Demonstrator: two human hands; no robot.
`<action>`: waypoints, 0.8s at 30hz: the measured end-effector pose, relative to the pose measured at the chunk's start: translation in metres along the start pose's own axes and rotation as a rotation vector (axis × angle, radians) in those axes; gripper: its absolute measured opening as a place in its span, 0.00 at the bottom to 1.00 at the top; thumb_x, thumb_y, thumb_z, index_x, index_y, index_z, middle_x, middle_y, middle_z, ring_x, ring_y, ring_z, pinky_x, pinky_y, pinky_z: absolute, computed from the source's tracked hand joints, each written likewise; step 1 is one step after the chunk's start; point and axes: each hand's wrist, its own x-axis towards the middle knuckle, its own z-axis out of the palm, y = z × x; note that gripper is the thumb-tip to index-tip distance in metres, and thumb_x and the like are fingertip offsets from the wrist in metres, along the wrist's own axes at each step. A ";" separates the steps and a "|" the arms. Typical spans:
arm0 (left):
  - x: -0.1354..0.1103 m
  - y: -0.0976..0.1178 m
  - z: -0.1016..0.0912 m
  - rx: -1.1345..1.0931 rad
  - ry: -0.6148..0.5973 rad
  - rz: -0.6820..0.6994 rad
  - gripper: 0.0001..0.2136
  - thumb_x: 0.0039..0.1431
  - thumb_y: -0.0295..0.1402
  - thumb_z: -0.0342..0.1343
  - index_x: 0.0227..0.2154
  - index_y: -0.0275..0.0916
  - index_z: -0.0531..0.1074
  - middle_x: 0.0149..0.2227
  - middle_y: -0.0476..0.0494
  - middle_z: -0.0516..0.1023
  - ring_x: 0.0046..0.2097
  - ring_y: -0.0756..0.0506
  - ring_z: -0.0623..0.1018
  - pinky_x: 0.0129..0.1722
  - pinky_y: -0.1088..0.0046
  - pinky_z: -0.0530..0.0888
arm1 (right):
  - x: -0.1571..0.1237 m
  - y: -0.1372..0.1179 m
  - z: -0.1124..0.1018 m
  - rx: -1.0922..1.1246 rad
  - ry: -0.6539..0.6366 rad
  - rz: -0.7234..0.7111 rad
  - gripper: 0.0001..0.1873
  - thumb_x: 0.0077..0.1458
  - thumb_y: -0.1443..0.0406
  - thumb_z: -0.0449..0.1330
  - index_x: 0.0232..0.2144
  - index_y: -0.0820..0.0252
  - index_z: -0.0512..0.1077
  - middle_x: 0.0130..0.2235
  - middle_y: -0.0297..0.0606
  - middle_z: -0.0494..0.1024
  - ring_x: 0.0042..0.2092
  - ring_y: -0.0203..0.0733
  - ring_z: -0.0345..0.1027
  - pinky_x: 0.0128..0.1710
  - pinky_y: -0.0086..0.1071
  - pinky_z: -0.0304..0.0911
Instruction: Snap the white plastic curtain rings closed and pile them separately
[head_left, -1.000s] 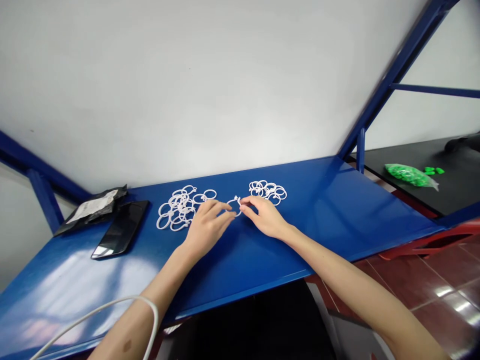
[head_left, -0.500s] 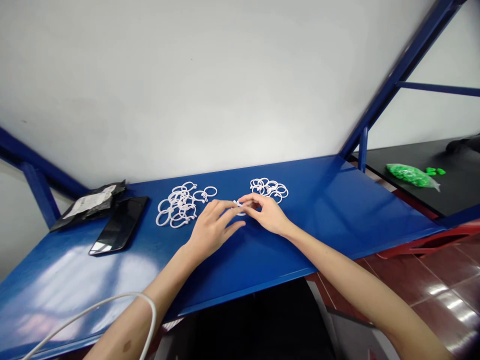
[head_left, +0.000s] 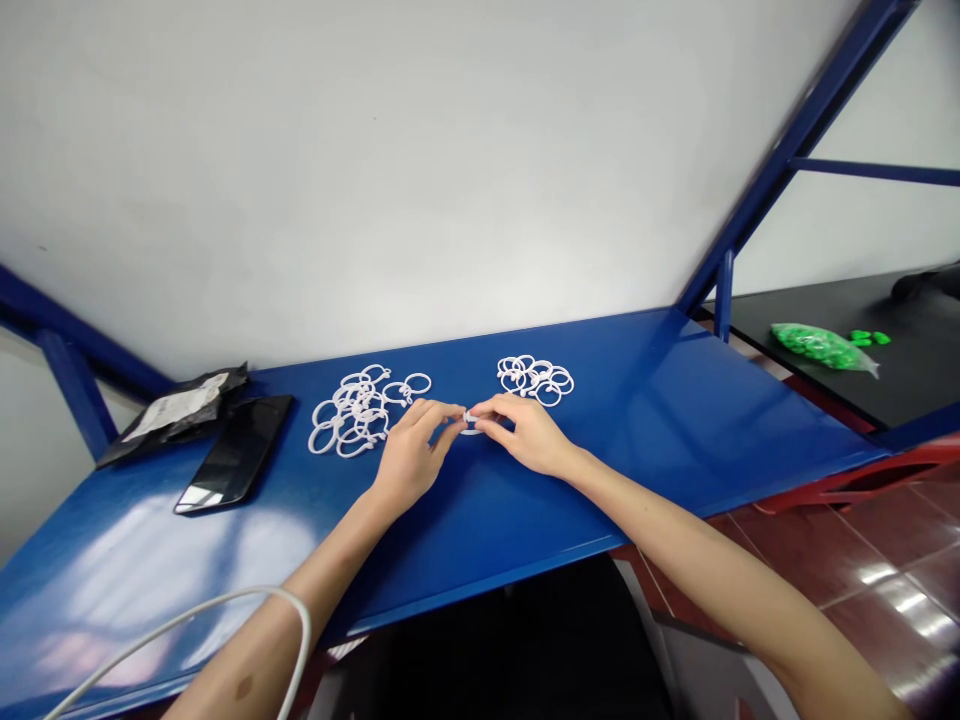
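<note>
Two hands meet on one white ring (head_left: pixel 471 420). We record both pinching it at the fingertips, the left hand (head_left: pixel 409 455) on its left side and the right hand (head_left: pixel 525 435) on its right. We cannot tell whether the ring touches the blue bench (head_left: pixel 675 400) beneath it. Left of the ring lies a larger ring heap (head_left: pixel 360 410), and right of and behind it a smaller ring heap (head_left: pixel 534 375). Well left of the ring lies a black phone (head_left: pixel 232 452).

We're reading this as a small assembly workshop: blue metal table (head_left: pixel 675 420) under blue steel frame struts (head_left: pixel 787 150), loose piles of white plastic rings (head_left: pixel 358 410) on it, bag of green parts (head_left: pixel 816 345) on the neighbouring black table (head_left: pixel 810 300), bare white wall (head_left: pixel 450 170), red tiled floor (head_left: pixel 892 570).
</note>
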 end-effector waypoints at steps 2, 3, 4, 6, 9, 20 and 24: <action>0.001 0.001 -0.002 -0.040 -0.004 0.010 0.04 0.67 0.33 0.57 0.38 0.42 0.76 0.36 0.47 0.82 0.36 0.47 0.79 0.37 0.71 0.77 | -0.001 0.001 0.001 -0.094 0.007 -0.082 0.09 0.68 0.63 0.58 0.41 0.57 0.78 0.40 0.38 0.82 0.42 0.41 0.73 0.46 0.37 0.67; 0.001 0.002 -0.003 -0.063 -0.007 0.013 0.04 0.67 0.33 0.57 0.38 0.42 0.76 0.36 0.47 0.82 0.36 0.48 0.79 0.37 0.71 0.77 | -0.001 0.001 0.001 -0.123 0.013 -0.113 0.09 0.68 0.62 0.57 0.41 0.57 0.78 0.40 0.38 0.82 0.42 0.41 0.72 0.46 0.37 0.66; 0.001 0.002 -0.003 -0.087 -0.008 0.013 0.04 0.66 0.33 0.57 0.38 0.42 0.76 0.36 0.48 0.82 0.36 0.48 0.79 0.37 0.71 0.77 | -0.002 0.001 0.001 -0.148 0.019 -0.137 0.10 0.69 0.62 0.57 0.41 0.57 0.78 0.40 0.38 0.82 0.41 0.41 0.72 0.46 0.37 0.66; 0.001 0.002 -0.003 -0.136 0.002 0.010 0.04 0.66 0.32 0.58 0.38 0.42 0.77 0.36 0.47 0.82 0.37 0.48 0.80 0.38 0.71 0.77 | -0.002 0.000 0.002 -0.215 0.026 -0.178 0.11 0.70 0.61 0.56 0.42 0.58 0.77 0.40 0.39 0.81 0.41 0.42 0.70 0.46 0.37 0.66; 0.000 0.002 -0.001 -0.201 0.046 0.012 0.03 0.66 0.30 0.58 0.36 0.41 0.77 0.36 0.46 0.82 0.38 0.48 0.80 0.40 0.70 0.77 | -0.004 -0.001 0.003 -0.355 0.018 -0.228 0.13 0.71 0.60 0.53 0.42 0.59 0.76 0.39 0.40 0.81 0.41 0.43 0.68 0.45 0.38 0.64; -0.008 0.011 0.006 -0.223 0.112 0.018 0.03 0.65 0.31 0.60 0.35 0.41 0.78 0.35 0.46 0.82 0.38 0.48 0.79 0.38 0.68 0.77 | -0.009 -0.006 0.003 -0.579 -0.007 -0.340 0.16 0.73 0.65 0.47 0.39 0.61 0.73 0.37 0.41 0.78 0.40 0.45 0.63 0.43 0.39 0.57; -0.008 0.009 0.007 -0.202 0.128 0.058 0.03 0.65 0.31 0.60 0.36 0.42 0.79 0.34 0.46 0.83 0.38 0.46 0.79 0.38 0.66 0.78 | -0.009 -0.007 0.002 -0.578 -0.020 -0.354 0.15 0.73 0.65 0.48 0.39 0.62 0.73 0.36 0.41 0.78 0.40 0.45 0.63 0.43 0.40 0.57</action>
